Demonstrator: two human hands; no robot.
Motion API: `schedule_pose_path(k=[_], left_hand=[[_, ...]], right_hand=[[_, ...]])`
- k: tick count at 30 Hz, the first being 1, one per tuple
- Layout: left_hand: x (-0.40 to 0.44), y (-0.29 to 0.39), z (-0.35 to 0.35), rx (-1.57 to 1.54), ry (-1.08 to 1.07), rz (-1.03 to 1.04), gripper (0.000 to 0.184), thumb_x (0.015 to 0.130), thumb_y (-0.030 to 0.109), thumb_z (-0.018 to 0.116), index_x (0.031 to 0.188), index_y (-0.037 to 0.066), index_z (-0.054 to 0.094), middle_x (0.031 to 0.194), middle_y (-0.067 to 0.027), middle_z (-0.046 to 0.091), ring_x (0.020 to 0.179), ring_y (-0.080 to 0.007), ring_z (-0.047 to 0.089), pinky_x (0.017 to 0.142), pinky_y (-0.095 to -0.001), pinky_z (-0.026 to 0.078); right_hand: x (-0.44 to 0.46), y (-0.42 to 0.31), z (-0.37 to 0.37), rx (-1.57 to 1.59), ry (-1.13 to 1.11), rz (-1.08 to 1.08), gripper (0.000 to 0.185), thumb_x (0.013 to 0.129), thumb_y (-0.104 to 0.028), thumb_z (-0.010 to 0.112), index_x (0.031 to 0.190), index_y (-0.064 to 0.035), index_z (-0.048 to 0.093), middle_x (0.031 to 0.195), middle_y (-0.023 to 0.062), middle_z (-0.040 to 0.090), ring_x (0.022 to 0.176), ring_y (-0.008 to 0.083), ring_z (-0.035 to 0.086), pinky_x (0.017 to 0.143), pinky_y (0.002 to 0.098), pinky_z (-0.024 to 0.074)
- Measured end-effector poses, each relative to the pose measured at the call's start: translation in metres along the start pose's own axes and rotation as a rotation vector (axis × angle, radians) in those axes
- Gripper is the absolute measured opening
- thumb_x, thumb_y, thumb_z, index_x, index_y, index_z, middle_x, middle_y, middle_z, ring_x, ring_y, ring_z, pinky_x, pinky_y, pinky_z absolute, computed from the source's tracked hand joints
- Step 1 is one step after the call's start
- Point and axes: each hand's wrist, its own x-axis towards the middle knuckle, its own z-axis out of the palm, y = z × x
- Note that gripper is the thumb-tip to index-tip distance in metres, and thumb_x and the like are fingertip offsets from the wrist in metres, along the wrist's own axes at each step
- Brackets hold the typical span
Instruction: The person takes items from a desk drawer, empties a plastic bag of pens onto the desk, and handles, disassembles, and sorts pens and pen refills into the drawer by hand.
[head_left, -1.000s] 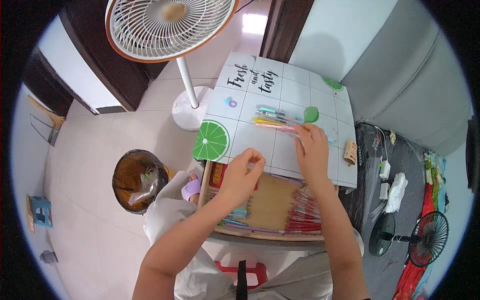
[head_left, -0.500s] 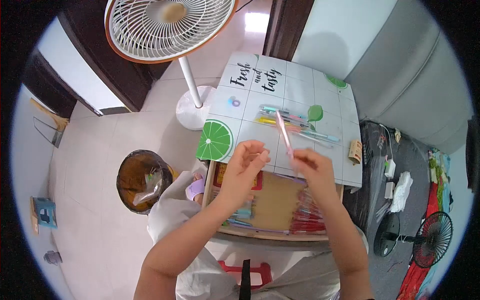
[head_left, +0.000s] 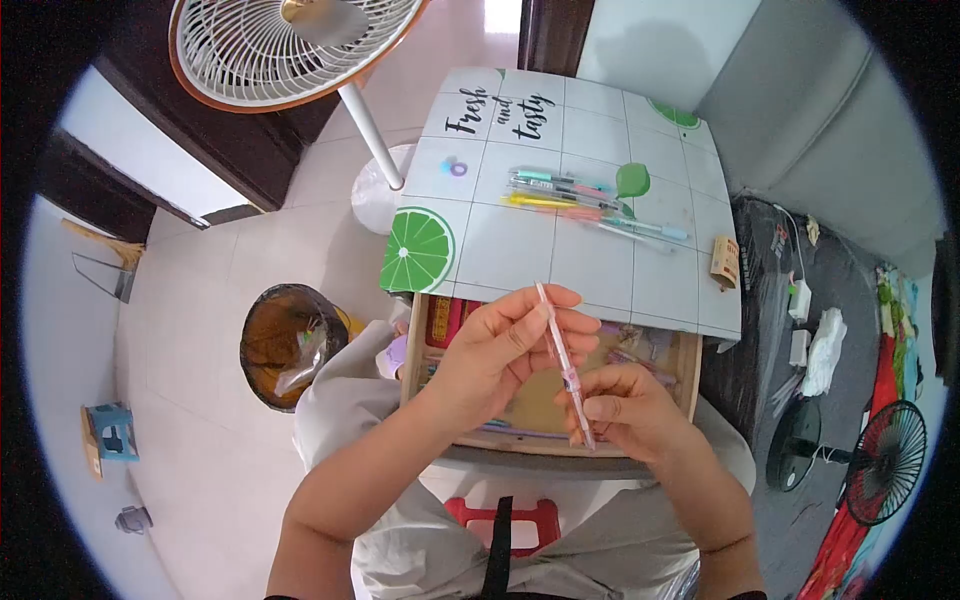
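A slim pink pen point(head_left: 563, 362) is held at a slant above the open drawer point(head_left: 687, 372). Around its upper part are the fingers of my left hand point(head_left: 500, 345), with the thumb pressed against the barrel. My right hand point(head_left: 630, 408) grips the lower part between thumb and fingers. Both hands hide much of the drawer, where a red-and-yellow box point(head_left: 442, 320) shows at the left. Beyond my hands, several pens point(head_left: 565, 200) lie in a loose group on the white tabletop point(head_left: 500, 250).
A small purple ring-like item point(head_left: 458, 169) and a small tan box point(head_left: 725, 262) are on the tabletop. To the left stand a pedestal fan point(head_left: 368, 135) and a lined waste bin point(head_left: 262, 345). A black fan point(head_left: 880, 465) is at the right, and a red stool point(head_left: 545, 525) below.
The pink pen has come down and toward me from above the tabletop. My left hand, empty before, has joined my right on it. The view has shifted slightly.
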Motion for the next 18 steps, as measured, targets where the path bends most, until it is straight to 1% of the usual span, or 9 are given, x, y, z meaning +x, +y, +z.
schedule_pose_path(k=[1,3,7,10,12,13,15,16,18], left_hand=[[0.001,-0.001,0.000,-0.003,0.003,-0.005,0.032,0.095,0.025,0.044,0.117,0.001,0.047,0.108,-0.0127,0.059,0.099,-0.0185,0.058,0.088,-0.0320,0.047],[0.002,-0.004,-0.001,-0.008,0.034,0.004,0.034,0.092,0.026,0.050,0.116,0.002,0.047,0.108,-0.0152,0.059,0.095,-0.0216,0.061,0.083,-0.0345,0.051],[0.001,-0.002,0.001,-0.009,0.050,0.012,0.031,0.092,0.025,0.049,0.114,0.003,0.048,0.107,-0.0160,0.059,0.094,-0.0222,0.061,0.082,-0.0347,0.051],[0.000,0.000,0.002,0.019,0.028,0.000,0.030,0.093,0.025,0.048,0.114,0.003,0.048,0.107,-0.0168,0.060,0.093,-0.0228,0.062,0.082,-0.0338,0.051],[-0.001,0.004,0.004,0.004,0.029,-0.003,0.026,0.091,0.020,0.051,0.110,0.003,0.049,0.102,-0.0166,0.061,0.092,-0.0235,0.063,0.080,-0.0342,0.052],[-0.002,0.003,0.003,0.005,0.030,-0.002,0.026,0.091,0.020,0.051,0.110,0.003,0.049,0.102,-0.0166,0.061,0.092,-0.0235,0.063,0.080,-0.0342,0.052],[-0.004,-0.001,0.000,0.345,0.104,0.110,0.023,0.088,0.015,0.056,0.106,0.002,0.051,0.096,-0.0163,0.062,0.089,-0.0241,0.064,0.076,-0.0337,0.054],[-0.005,0.000,0.003,0.344,0.103,0.110,0.023,0.088,0.015,0.056,0.106,0.002,0.051,0.096,-0.0163,0.062,0.089,-0.0241,0.064,0.076,-0.0337,0.054],[-0.009,0.005,0.014,0.208,0.281,0.183,0.017,0.084,0.003,0.060,0.100,-0.001,0.057,0.091,-0.0123,0.063,0.087,-0.0182,0.062,0.075,-0.0283,0.052]], right_hand=[[0.000,0.001,-0.001,0.005,0.003,0.003,0.028,0.084,-0.009,0.061,0.107,0.0058,0.058,0.102,0.0129,0.062,0.085,0.0189,0.063,0.074,0.0335,0.0531],[-0.001,0.002,-0.001,0.010,0.006,-0.016,0.028,0.084,-0.009,0.061,0.108,0.0058,0.057,0.103,0.0130,0.062,0.085,0.0187,0.063,0.074,0.0338,0.0533],[-0.002,0.003,0.001,0.033,0.011,-0.039,0.029,0.084,-0.010,0.061,0.109,0.0061,0.057,0.101,0.0130,0.062,0.085,0.0188,0.063,0.074,0.0345,0.0534],[-0.002,0.003,0.003,0.070,-0.030,-0.025,0.030,0.084,-0.010,0.061,0.109,0.0057,0.057,0.098,0.0123,0.062,0.084,0.0185,0.062,0.075,0.0337,0.0526],[-0.002,0.001,0.008,-0.003,0.055,-0.043,0.030,0.084,-0.011,0.062,0.109,0.0052,0.057,0.098,0.0113,0.062,0.081,0.0169,0.061,0.073,0.0292,0.0506],[-0.002,0.001,0.010,-0.003,0.054,-0.042,0.030,0.084,-0.011,0.062,0.109,0.0052,0.057,0.098,0.0113,0.062,0.081,0.0169,0.061,0.073,0.0292,0.0506],[-0.003,0.001,0.011,-0.276,0.253,-0.139,0.027,0.084,-0.011,0.063,0.107,0.0030,0.059,0.094,0.0088,0.063,0.078,0.0148,0.060,0.072,0.0252,0.0478],[-0.004,0.001,0.015,-0.276,0.254,-0.140,0.027,0.084,-0.011,0.063,0.107,0.0030,0.059,0.094,0.0088,0.063,0.078,0.0148,0.060,0.072,0.0252,0.0478],[-0.007,-0.001,0.027,-0.641,0.433,-0.405,0.023,0.082,-0.009,0.065,0.102,0.0002,0.060,0.087,0.0077,0.063,0.076,0.0145,0.060,0.067,0.0245,0.0468]])
